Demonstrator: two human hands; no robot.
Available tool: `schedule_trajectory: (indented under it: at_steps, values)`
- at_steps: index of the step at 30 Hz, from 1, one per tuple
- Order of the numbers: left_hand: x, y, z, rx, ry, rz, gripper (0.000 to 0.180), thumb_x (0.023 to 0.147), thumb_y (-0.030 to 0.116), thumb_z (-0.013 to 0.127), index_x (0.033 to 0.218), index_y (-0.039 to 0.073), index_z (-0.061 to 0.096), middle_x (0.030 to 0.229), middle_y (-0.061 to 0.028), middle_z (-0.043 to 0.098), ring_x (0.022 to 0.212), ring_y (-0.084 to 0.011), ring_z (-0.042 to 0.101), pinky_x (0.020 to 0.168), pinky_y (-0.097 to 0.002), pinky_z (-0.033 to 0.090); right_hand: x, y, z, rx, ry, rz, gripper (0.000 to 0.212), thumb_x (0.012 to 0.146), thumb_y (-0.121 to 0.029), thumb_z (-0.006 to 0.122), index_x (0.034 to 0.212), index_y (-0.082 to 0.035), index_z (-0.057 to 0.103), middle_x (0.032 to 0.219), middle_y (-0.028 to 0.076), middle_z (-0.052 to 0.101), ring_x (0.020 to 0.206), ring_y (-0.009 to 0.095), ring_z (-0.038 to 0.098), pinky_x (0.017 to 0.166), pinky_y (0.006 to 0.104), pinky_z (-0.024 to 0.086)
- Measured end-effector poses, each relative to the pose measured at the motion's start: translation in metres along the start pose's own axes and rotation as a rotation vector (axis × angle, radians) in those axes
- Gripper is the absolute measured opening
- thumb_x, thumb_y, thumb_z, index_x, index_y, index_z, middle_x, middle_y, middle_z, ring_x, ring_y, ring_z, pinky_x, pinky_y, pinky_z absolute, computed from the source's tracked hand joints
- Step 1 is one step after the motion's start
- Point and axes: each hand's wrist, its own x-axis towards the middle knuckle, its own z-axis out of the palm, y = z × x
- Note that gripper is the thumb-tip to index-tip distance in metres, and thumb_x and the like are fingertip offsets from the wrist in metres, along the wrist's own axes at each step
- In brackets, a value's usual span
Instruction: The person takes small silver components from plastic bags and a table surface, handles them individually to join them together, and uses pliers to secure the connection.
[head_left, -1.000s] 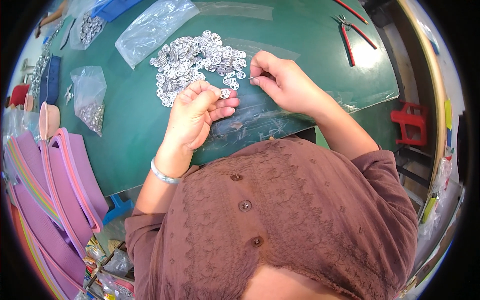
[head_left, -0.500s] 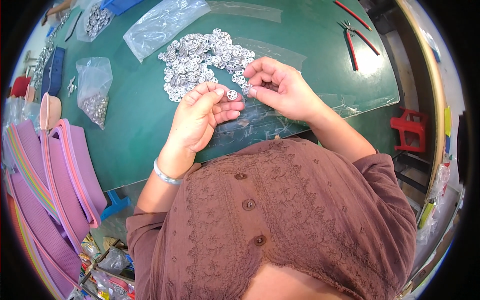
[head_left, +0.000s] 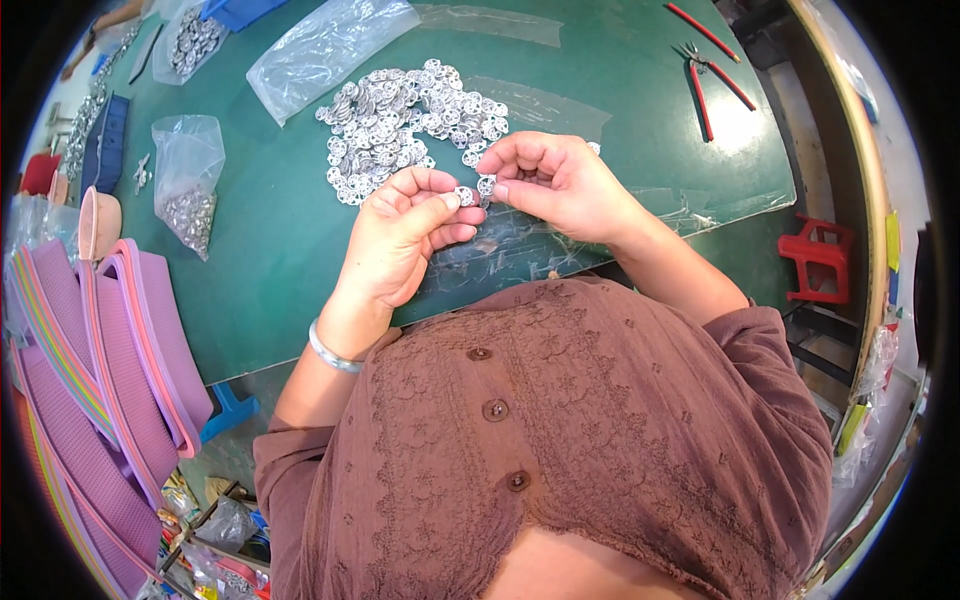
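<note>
My left hand (head_left: 402, 232) pinches a small round silver openwork charm (head_left: 465, 197) between thumb and fingers. Close beside it, my right hand (head_left: 568, 190) is closed on a second silver charm (head_left: 486, 186), held by thumb and fingertips. The two charms nearly meet above the table; whether they touch I cannot tell. Just beyond my hands spreads a pile of similar silver charms (head_left: 385, 130). One more charm (head_left: 595, 148) peeks out past the far side of my right hand.
A green table (head_left: 290, 240) carries a clear plastic bag (head_left: 330, 50), a bag of small metal parts (head_left: 188, 215) and red-handled pliers (head_left: 705, 85) beside a red stick-like tool (head_left: 702, 30). Purple straps (head_left: 120, 370) hang at the left; a red stool (head_left: 818, 258) stands at right.
My right hand has shifted slightly left, bringing its charm closer to the one in my left hand. The charm in my left hand sits tilted more between the fingers.
</note>
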Motion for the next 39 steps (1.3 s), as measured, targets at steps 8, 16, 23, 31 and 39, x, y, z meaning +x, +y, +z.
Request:
schedule_trajectory:
  at_steps: [8,16,23,31,39]
  values:
    - [0.000,-0.003,0.003,0.038,0.023,0.059,0.017,0.081,-0.001,0.054,0.099,0.001,0.054,0.086,-0.0087,0.061,0.075,-0.0155,0.060,0.070,-0.0241,0.050,-0.001,-0.002,0.000,0.021,-0.015,0.023,0.016,0.078,-0.004,0.058,0.093,0.001,0.058,0.074,0.000,0.055,0.069,0.006,0.049,0.064,0.0205,0.043]
    - [0.001,-0.008,0.012,0.285,-0.012,0.292,0.039,0.079,-0.007,0.052,0.117,-0.001,0.047,0.088,-0.0042,0.055,0.079,-0.0077,0.052,0.071,-0.0194,0.044,-0.001,0.003,0.004,0.066,-0.093,0.082,0.008,0.079,-0.002,0.057,0.087,-0.001,0.056,0.075,-0.002,0.055,0.068,0.003,0.050,0.063,0.0181,0.043]
    - [-0.001,-0.003,0.011,0.456,-0.051,0.339,0.062,0.074,-0.012,0.054,0.130,0.003,0.033,0.096,-0.0048,0.047,0.083,-0.0089,0.049,0.076,-0.0205,0.042,-0.001,0.002,0.010,0.059,-0.034,0.067,0.008,0.075,-0.005,0.058,0.082,-0.002,0.057,0.069,-0.001,0.054,0.065,0.005,0.048,0.059,0.0208,0.042]
    - [-0.004,-0.003,0.013,0.368,-0.015,0.331,0.039,0.075,-0.007,0.058,0.112,-0.003,0.046,0.098,-0.0059,0.050,0.081,-0.0095,0.052,0.073,-0.0205,0.044,-0.001,0.003,0.011,0.017,-0.065,0.024,0.008,0.080,-0.005,0.056,0.087,-0.001,0.056,0.074,-0.002,0.056,0.066,0.004,0.050,0.062,0.0186,0.043]
    - [-0.006,-0.008,0.007,0.402,0.068,0.271,0.006,0.084,0.007,0.055,0.087,0.001,0.055,0.074,-0.0005,0.057,0.067,-0.0062,0.053,0.060,-0.0184,0.044,-0.001,0.000,0.020,0.226,-0.030,0.119,0.011,0.080,-0.012,0.059,0.081,-0.002,0.056,0.069,0.001,0.057,0.060,0.006,0.052,0.053,0.0192,0.043]
